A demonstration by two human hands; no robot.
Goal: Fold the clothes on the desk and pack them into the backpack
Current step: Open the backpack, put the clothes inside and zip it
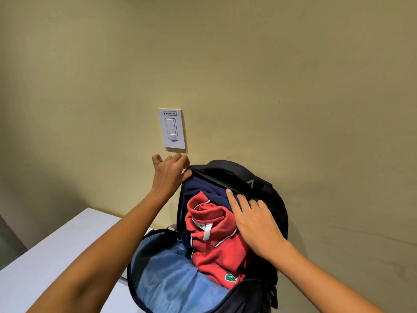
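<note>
A black backpack stands open against the wall, its front flap with blue lining hanging toward me. Inside sits a folded red polo shirt with a green crocodile logo, on top of a navy garment. My left hand holds the upper left edge of the bag's opening, fingers curled at the rim. My right hand lies flat on the right side of the red shirt, fingers straight, the fingertips reaching the navy cloth and the bag's rim.
The backpack stands on a white desk whose surface runs to the left. A beige wall rises right behind the bag, with a white light switch plate just above my left hand.
</note>
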